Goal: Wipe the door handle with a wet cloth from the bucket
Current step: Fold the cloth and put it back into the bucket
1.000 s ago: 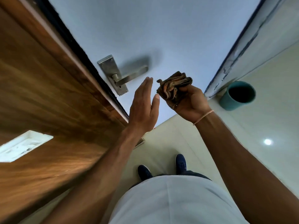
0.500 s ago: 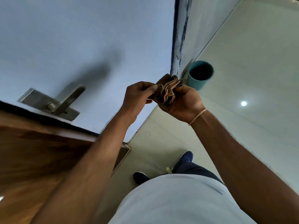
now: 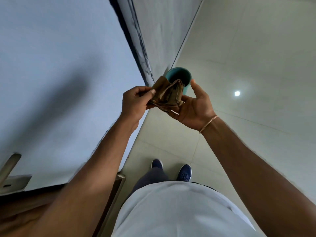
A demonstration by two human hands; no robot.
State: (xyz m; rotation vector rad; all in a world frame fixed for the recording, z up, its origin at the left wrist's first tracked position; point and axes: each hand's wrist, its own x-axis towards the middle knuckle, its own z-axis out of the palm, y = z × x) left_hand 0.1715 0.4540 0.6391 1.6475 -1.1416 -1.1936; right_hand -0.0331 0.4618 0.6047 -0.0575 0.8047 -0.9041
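Note:
A brown folded cloth (image 3: 168,94) sits between both hands at chest height. My left hand (image 3: 135,103) pinches its left edge with thumb and fingers. Under its right side lies my right hand (image 3: 196,106), palm up, fingers spread and thumb raised. Behind the cloth, on the floor by the wall, stands a teal bucket (image 3: 186,77), partly hidden. The metal door handle (image 3: 9,168) shows at the far lower left on the pale blue door (image 3: 51,74), well away from both hands.
The wooden door edge (image 3: 42,211) runs along the bottom left. A dark door frame (image 3: 136,48) and grey wall rise behind the bucket. Pale floor tiles (image 3: 248,57) spread to the right. My blue shoes (image 3: 183,171) stand below the hands.
The view swung right, so the handle slid to the lower left corner. My left hand took hold of the cloth's edge and my right hand opened flat beneath it.

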